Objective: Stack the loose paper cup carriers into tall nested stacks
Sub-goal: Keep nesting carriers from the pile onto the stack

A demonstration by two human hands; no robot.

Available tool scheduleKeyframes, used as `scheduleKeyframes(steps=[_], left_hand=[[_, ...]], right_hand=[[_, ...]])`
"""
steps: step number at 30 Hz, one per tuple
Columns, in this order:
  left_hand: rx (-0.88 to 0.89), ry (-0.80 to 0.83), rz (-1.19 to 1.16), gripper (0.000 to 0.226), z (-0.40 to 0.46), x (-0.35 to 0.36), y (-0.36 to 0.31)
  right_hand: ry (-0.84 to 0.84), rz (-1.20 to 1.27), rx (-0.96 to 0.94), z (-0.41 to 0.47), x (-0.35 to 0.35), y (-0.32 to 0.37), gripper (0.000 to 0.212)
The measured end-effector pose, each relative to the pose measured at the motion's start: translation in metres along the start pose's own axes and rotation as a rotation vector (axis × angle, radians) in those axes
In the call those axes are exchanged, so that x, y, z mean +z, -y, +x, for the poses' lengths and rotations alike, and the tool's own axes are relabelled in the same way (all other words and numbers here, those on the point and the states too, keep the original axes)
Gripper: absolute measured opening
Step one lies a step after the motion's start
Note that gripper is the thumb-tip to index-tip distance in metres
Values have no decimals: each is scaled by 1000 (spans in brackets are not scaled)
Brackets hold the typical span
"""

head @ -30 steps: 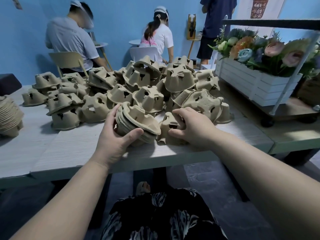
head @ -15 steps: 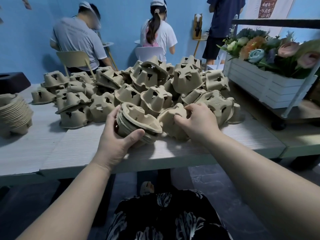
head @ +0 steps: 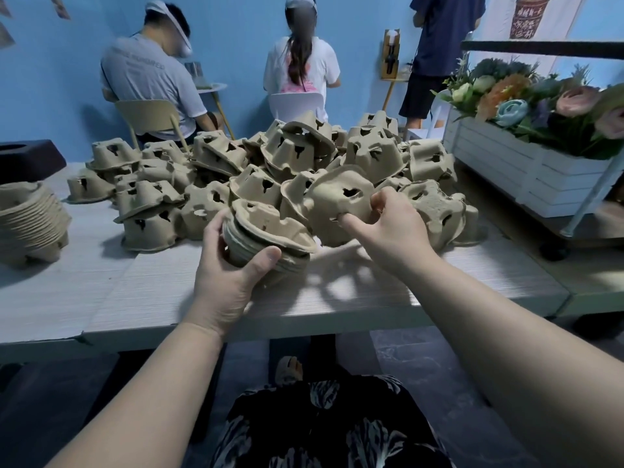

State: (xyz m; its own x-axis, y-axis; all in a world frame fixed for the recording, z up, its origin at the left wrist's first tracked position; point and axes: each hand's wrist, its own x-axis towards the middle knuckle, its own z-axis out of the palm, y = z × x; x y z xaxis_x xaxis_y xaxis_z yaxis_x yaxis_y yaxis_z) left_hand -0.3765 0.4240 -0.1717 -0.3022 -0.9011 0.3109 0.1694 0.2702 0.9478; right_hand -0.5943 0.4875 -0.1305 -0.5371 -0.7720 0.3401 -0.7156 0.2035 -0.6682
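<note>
- Finished stack (head: 28,224) of nested carriers lies on its side at 9 o'clock on the bench (head: 101,298), well apart from the hands.
- Loose pile (head: 270,167) of pulp cup carriers covers the bench from 10 to 1 o'clock, most of them lying bottom-up and at odd angles.
- Left hand (head: 229,285) grips the working stack (head: 266,238) at centre; thumb curls over the near rim and fingers (head: 213,231) wrap the far side. The stack is tilted, its open side facing toward 2 o'clock.
- Right hand (head: 391,231) pinches a single carrier (head: 337,204) at its right edge, fingers clamped on it. The carrier is lifted off the pile, just beside the stack's upper right, apparently not yet touching it.
- Step in hand, by my reading: bringing one loose carrier over to nest onto the held stack.
- Next move calls for turning the carrier so its cup wells line up with those of the stack's top piece, then pressing it down squarely; a skewed seat would likely jam.
- Task looks early: far more carriers lie loose than nested.
</note>
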Motion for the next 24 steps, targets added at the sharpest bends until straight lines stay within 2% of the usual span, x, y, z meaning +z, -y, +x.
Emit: scheduleKeyframes(steps=[5, 12, 15, 20, 24], left_hand=[[18, 83, 246, 108, 3, 2, 1], [11, 70, 258, 112, 3, 1, 0], [6, 67, 255, 115, 3, 1, 1], [1, 81, 259, 117, 1, 3, -2], [14, 82, 279, 116, 0, 3, -2]], right_hand=[[12, -58, -167, -2, 8, -3, 33], [-14, 71, -229, -8, 9, -7, 19], [-111, 131, -290, -9, 5, -7, 8], [-103, 203, -187, -12, 0, -9, 28], [-50, 57, -193, -11, 4, -17, 17]])
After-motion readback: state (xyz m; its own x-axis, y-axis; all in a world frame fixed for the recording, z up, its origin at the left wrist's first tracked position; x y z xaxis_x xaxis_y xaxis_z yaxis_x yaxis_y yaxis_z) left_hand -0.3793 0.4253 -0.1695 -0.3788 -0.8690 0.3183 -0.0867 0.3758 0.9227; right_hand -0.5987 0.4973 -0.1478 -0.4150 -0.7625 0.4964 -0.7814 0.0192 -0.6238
